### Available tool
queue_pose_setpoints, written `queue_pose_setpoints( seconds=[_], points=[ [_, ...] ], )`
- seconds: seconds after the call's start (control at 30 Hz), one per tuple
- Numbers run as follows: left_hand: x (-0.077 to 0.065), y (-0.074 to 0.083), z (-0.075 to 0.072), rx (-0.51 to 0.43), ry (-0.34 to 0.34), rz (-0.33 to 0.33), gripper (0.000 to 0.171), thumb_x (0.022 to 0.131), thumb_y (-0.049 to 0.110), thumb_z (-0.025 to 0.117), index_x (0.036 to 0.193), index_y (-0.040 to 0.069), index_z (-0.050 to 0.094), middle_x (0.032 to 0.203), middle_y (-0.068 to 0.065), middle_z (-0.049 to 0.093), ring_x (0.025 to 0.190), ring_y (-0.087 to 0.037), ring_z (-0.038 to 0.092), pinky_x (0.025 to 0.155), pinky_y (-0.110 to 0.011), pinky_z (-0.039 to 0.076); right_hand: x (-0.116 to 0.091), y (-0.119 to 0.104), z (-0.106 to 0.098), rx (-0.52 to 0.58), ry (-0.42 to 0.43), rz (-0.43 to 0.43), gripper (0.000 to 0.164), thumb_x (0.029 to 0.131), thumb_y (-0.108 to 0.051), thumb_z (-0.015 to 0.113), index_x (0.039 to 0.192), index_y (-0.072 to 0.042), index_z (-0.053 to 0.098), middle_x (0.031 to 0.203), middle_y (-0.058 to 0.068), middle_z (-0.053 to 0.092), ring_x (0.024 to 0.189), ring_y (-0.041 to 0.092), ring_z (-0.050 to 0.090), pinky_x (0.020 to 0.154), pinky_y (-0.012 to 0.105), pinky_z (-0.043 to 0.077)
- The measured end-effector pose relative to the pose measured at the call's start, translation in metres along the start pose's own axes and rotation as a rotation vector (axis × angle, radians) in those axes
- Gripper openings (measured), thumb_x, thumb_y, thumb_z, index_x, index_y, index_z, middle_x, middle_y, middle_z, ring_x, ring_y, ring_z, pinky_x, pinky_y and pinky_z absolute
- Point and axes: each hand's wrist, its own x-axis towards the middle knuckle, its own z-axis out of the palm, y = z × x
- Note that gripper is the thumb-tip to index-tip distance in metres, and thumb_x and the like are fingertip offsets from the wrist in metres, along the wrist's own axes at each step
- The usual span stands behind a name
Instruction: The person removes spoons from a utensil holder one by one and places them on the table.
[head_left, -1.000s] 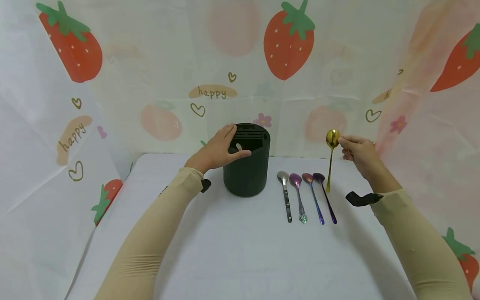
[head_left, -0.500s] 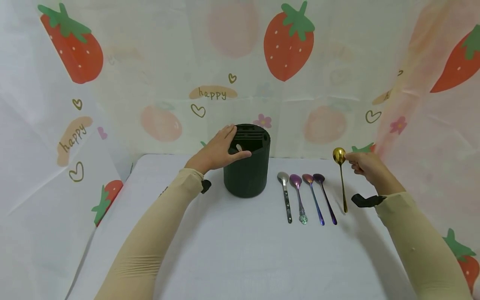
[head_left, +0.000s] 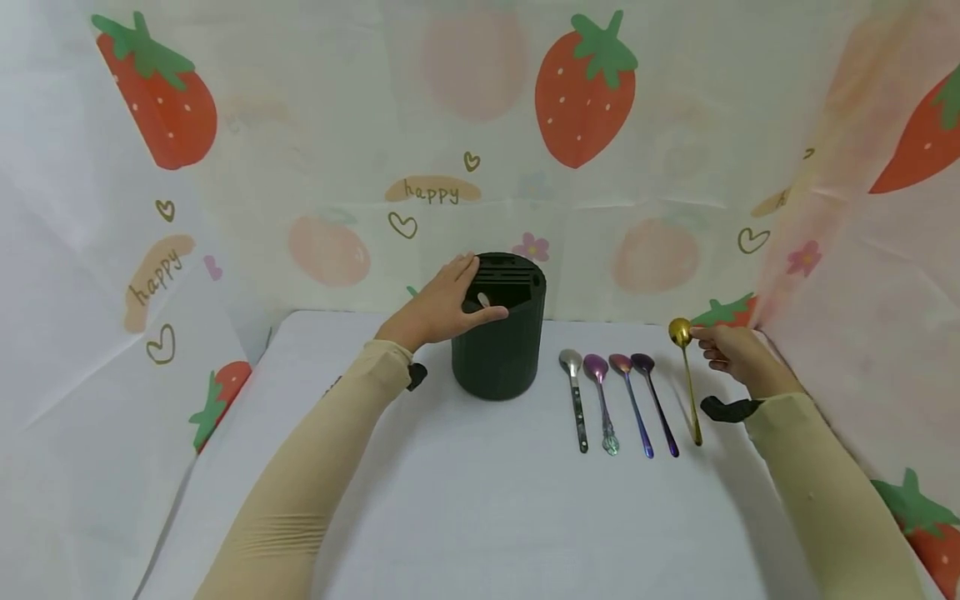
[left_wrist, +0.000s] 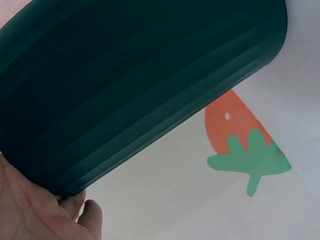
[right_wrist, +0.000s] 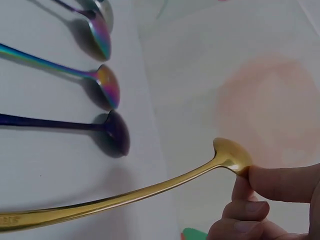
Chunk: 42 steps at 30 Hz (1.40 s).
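Note:
A dark green cylindrical utensil holder (head_left: 495, 358) with a slotted top stands on the white table. My left hand (head_left: 438, 308) rests against its upper left side, fingers straight at the rim and thumb stretched across the front. In the left wrist view, the holder's ribbed wall (left_wrist: 150, 90) fills the upper part. My right hand (head_left: 738, 354) pinches a gold spoon (right_wrist: 150, 192) by its bowl between thumb and finger. The spoon slants, bowl raised and handle end low near the tabletop, right of a dark purple spoon (head_left: 660, 412).
Left of the dark purple spoon lie a rainbow spoon (head_left: 633, 400), a purple spoon (head_left: 602, 400) with an ornate handle, and a silver spoon (head_left: 576, 400) with a dark handle. A small pale object (head_left: 483, 299) shows inside the holder. Strawberry-print cloth (head_left: 585, 100) hangs behind.
My right hand has lowered the gold spoon and shifted it slightly right, beside the row of spoons. My left hand stays on the holder. The head view has tilted slightly.

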Motion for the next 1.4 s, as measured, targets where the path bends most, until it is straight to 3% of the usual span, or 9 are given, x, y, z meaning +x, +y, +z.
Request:
queue_pose_setpoints(
  seconds=[0.17, 0.4, 0.63, 0.93, 1.4],
  points=[
    [-0.002, 0.002, -0.001, -0.006, -0.003, 0.003, 0.12, 0.093, 0.088, 0.05, 0.174, 0.013, 0.003, 0.182, -0.005, -0.001, 0.168, -0.025, -0.002, 0.136, -0.049, 0.011, 0.01, 0.012, 0.002, -0.003, 0.047, 0.037, 0.033, 0.11, -0.025, 0.061, 0.077, -0.025, 0.063, 0.073, -0.011, 0.053, 0.069, 0.007, 0.047, 0.065, 0.022, 0.044],
    [-0.001, 0.003, -0.002, -0.008, -0.003, 0.011, 0.12, 0.094, 0.088, 0.05, 0.174, 0.013, 0.002, 0.182, -0.004, -0.002, 0.168, -0.024, -0.003, 0.136, -0.048, 0.009, 0.017, 0.021, 0.01, -0.018, 0.142, 0.091, 0.026, 0.107, -0.024, 0.065, 0.083, -0.014, 0.064, 0.071, -0.008, 0.056, 0.069, 0.008, 0.05, 0.062, 0.022, 0.046],
    [-0.001, 0.005, -0.003, -0.003, 0.002, 0.012, 0.119, 0.095, 0.086, 0.051, 0.174, 0.013, 0.003, 0.182, -0.005, -0.002, 0.168, -0.024, -0.002, 0.136, -0.048, 0.009, 0.019, 0.027, 0.016, -0.032, 0.122, 0.107, 0.03, 0.108, -0.02, 0.062, 0.079, -0.011, 0.062, 0.07, -0.006, 0.053, 0.064, 0.008, 0.045, 0.058, 0.022, 0.04],
    [-0.001, 0.003, -0.001, 0.01, -0.01, 0.009, 0.121, 0.092, 0.09, 0.048, 0.174, 0.014, 0.001, 0.182, -0.004, -0.003, 0.168, -0.024, -0.002, 0.136, -0.047, 0.007, 0.026, 0.035, 0.021, -0.065, 0.167, 0.188, 0.035, 0.107, -0.022, 0.062, 0.074, -0.011, 0.061, 0.066, -0.005, 0.049, 0.062, 0.009, 0.044, 0.056, 0.023, 0.036],
    [-0.001, 0.001, -0.001, 0.019, -0.004, 0.007, 0.117, 0.096, 0.085, 0.05, 0.174, 0.013, 0.001, 0.182, -0.004, -0.002, 0.168, -0.025, -0.002, 0.136, -0.042, 0.002, 0.027, 0.036, 0.026, -0.109, 0.195, 0.205, 0.032, 0.105, -0.019, 0.064, 0.076, -0.008, 0.061, 0.064, -0.004, 0.048, 0.061, 0.011, 0.043, 0.056, 0.024, 0.036]
  ],
)
